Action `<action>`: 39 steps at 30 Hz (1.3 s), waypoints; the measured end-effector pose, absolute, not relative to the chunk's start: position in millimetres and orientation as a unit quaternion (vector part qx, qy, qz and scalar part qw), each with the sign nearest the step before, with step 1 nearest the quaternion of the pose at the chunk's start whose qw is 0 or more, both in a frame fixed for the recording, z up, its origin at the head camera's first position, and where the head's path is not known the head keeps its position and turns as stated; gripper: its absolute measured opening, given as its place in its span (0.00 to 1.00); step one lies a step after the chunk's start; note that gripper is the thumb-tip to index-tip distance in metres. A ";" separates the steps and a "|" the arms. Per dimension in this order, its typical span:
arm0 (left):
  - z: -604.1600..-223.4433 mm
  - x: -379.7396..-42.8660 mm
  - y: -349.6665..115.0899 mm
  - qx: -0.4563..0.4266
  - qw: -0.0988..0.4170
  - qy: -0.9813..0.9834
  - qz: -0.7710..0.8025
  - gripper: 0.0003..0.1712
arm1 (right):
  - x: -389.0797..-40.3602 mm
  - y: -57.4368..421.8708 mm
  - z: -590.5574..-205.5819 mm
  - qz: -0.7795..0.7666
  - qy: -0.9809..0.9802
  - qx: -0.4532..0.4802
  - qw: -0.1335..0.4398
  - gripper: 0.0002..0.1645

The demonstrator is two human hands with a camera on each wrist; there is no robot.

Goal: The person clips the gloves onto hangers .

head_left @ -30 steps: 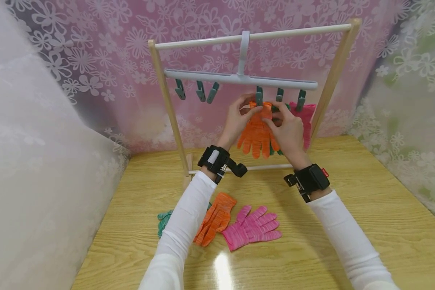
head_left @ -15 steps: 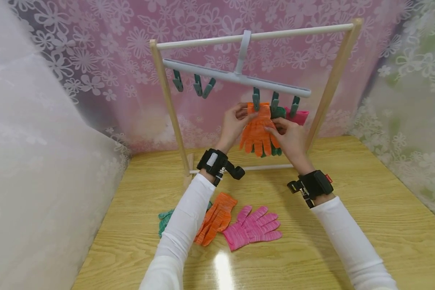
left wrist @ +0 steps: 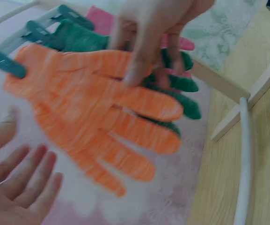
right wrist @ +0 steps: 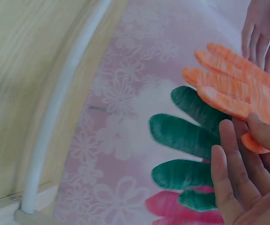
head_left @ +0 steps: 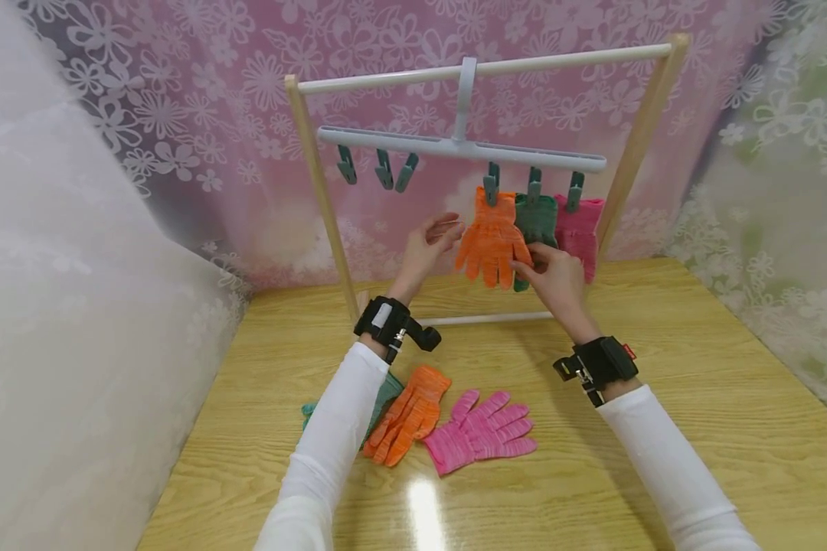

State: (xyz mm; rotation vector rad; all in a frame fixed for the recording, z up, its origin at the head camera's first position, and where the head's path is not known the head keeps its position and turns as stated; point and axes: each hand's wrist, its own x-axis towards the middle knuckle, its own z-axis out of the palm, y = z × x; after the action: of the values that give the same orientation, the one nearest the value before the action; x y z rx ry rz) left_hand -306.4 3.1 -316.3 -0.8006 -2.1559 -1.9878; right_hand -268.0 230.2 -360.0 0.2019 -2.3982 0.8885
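Observation:
An orange knit glove [head_left: 491, 233] hangs fingers down from a dark green clip [head_left: 491, 185] that bites its cuff. My right hand [head_left: 557, 279] pinches the thumb side of this glove between thumb and fingers, the fingertips partly hidden behind it in the left wrist view. To the glove's left, apart from it, my left hand [head_left: 423, 249] has loosely spread fingers [left wrist: 36, 178] with nothing in them. Beside the orange glove hang a green glove [head_left: 536, 214], partly covered by it and by my right hand, and a pink glove [head_left: 580, 229], each under its own clip.
The grey-white hanger [head_left: 413, 144] hooks over the top bar of a wooden rack [head_left: 637, 145]. Several clips [head_left: 384, 168] on its left half hold nothing. On the table [head_left: 661, 321] lie another orange glove [head_left: 413, 413], a pink glove [head_left: 482, 432] and a green glove [head_left: 386, 398] partly under my left arm.
My left hand has let go of the hanging orange glove and drawn away left. My right hand has slid lower along it. The hanger tipped down on the right, then swung back nearly level.

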 end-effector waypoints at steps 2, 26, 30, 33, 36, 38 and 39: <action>-313.8 -308.8 -6.3 -0.246 0.079 -0.688 -0.678 0.24 | -267.7 232.6 -363.2 0.332 -0.895 0.076 0.288 0.21; -270.9 -289.8 -33.4 -0.214 0.175 -0.609 -0.744 0.23 | -230.0 229.1 -404.7 0.276 -0.922 0.205 0.177 0.11; -271.0 -289.5 -34.2 -0.211 0.186 -0.610 -0.741 0.22 | -213.3 216.2 -416.0 0.265 -0.911 0.289 0.127 0.11; -271.6 -288.3 -34.7 -0.212 0.185 -0.613 -0.739 0.22 | -198.1 204.6 -423.0 0.263 -0.899 0.337 0.092 0.11; -271.0 -286.1 -35.4 -0.214 0.191 -0.619 -0.731 0.22 | -184.5 192.7 -426.2 0.254 -0.887 0.381 0.067 0.11; -269.5 -284.8 -35.1 -0.213 0.201 -0.632 -0.718 0.21 | -177.5 186.1 -426.8 0.246 -0.875 0.414 0.054 0.11; -268.4 -283.9 -34.9 -0.213 0.206 -0.639 -0.710 0.21 | -174.4 183.3 -426.7 0.241 -0.869 0.429 0.049 0.11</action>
State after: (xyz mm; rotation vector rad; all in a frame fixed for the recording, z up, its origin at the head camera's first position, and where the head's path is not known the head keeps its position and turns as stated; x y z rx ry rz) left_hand -283.9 -34.9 -268.4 -0.5925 -1.7797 -1.9783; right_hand -174.4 183.3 -426.7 1.3073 -2.6489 0.7360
